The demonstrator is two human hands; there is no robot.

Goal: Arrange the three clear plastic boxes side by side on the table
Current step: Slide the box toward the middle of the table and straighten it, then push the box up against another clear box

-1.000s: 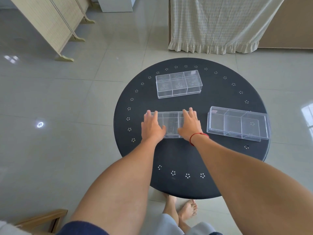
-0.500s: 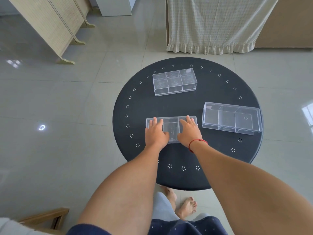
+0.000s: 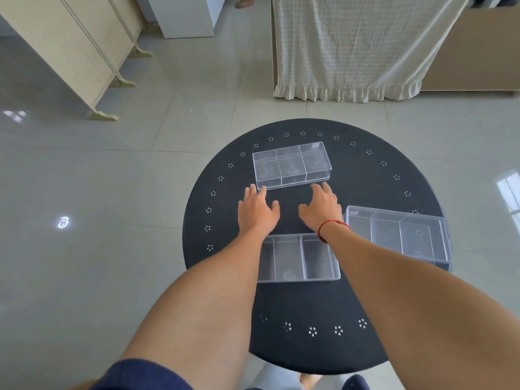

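Observation:
Three clear plastic boxes, each with three compartments, lie on a round black table (image 3: 365,192). The far box (image 3: 291,165) sits toward the back of the table. The near box (image 3: 298,257) lies under my forearms, partly hidden by them. The right box (image 3: 396,235) rests at the table's right edge. My left hand (image 3: 257,211) and my right hand (image 3: 320,209) hover with fingers spread between the near box and the far box. Their fingertips reach the far box's front edge; I cannot tell whether they touch it. Neither hand holds anything.
The table stands on a pale tiled floor. A wooden folding screen (image 3: 70,49) is at the back left, a white cabinet (image 3: 185,15) behind it, and a cream curtain (image 3: 351,46) hangs at the back right.
Both hands have let go of the near box and moved forward toward the far box. The camera view has shifted closer over the table.

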